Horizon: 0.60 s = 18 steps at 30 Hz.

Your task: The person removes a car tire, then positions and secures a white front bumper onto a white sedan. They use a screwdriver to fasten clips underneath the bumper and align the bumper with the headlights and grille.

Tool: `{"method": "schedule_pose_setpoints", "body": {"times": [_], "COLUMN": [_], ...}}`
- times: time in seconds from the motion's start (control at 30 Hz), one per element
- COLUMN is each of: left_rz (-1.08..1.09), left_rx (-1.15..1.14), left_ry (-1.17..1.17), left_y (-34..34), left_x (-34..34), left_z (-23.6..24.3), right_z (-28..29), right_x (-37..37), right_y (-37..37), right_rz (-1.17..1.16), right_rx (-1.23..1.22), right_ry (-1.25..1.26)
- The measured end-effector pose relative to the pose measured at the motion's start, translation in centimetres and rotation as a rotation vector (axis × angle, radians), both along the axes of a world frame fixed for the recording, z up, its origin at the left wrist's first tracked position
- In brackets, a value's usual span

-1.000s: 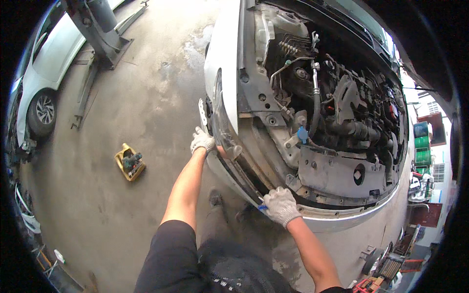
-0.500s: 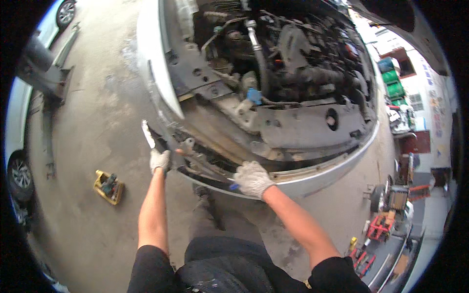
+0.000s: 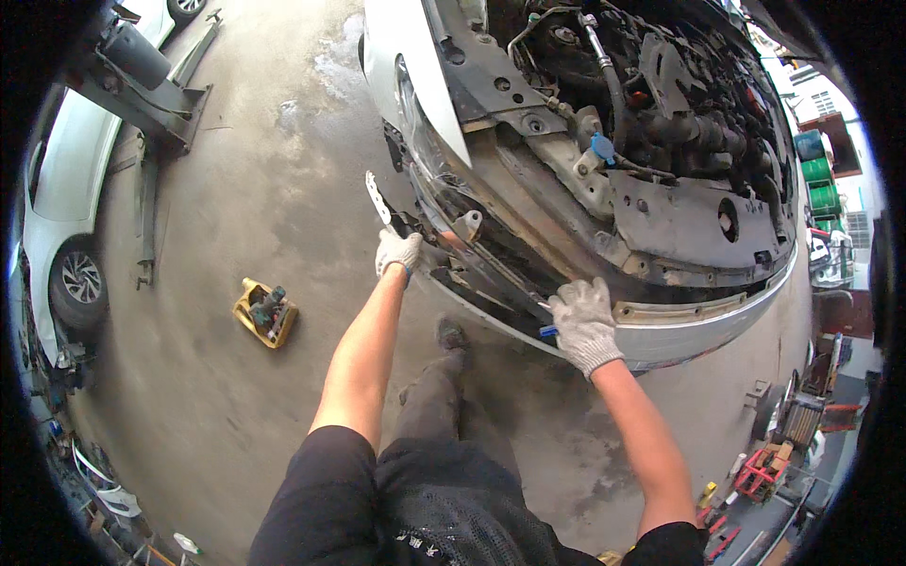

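My left hand [image 3: 398, 250], in a pale knit glove, is closed around the loose left end of the silver bumper cover [image 3: 675, 351]. A light edge strip with holes [image 3: 377, 198] sticks up beyond its fingers. My right hand [image 3: 583, 325], gloved alike, rests at the bumper's top edge with its fingers curled. A blue-handled tool [image 3: 549, 331] pokes out from under that hand; its working end cannot be made out. Between the hands, a gap at the bumper's top edge shows dark parts below the headlight [image 3: 429, 156].
The car's bared engine bay [image 3: 661, 123] fills the upper right, with a blue cap [image 3: 602, 147]. A yellow cut-open container [image 3: 266, 313] of tools stands on the floor at left. Further left are a lift post [image 3: 142, 94] and a white car [image 3: 71, 189]. A red jack [image 3: 763, 472] lies right.
The view has swung left, so the car and both hands appear further right. My left hand stays on the bumper end, and my right hand stays at the top edge with the blue-handled tool.
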State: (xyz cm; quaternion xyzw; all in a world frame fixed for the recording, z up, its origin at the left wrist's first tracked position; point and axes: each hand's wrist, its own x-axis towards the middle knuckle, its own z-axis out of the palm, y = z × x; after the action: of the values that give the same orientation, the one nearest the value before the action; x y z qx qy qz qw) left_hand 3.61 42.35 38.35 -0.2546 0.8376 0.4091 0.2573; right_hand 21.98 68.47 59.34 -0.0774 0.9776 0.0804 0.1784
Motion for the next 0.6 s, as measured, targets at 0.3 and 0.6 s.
{"method": "schedule_pose_setpoints", "body": {"times": [0.3, 0.6], "left_rz": [-0.069, -0.304], "left_rx": [0.028, 0.31], "left_ry": [0.3, 0.098], "left_y": [-0.7, -4.3], "left_x": [-0.7, -3.3], "left_z": [-1.7, -0.7], "right_z": [-2.5, -18.8], "right_x": [1.9, -14.9], "right_y": [-13.1, -22.7], "right_rz": [-0.188, -0.881], "right_rx": [-0.406, -0.41], "right_ry": [0.208, 0.112]}}
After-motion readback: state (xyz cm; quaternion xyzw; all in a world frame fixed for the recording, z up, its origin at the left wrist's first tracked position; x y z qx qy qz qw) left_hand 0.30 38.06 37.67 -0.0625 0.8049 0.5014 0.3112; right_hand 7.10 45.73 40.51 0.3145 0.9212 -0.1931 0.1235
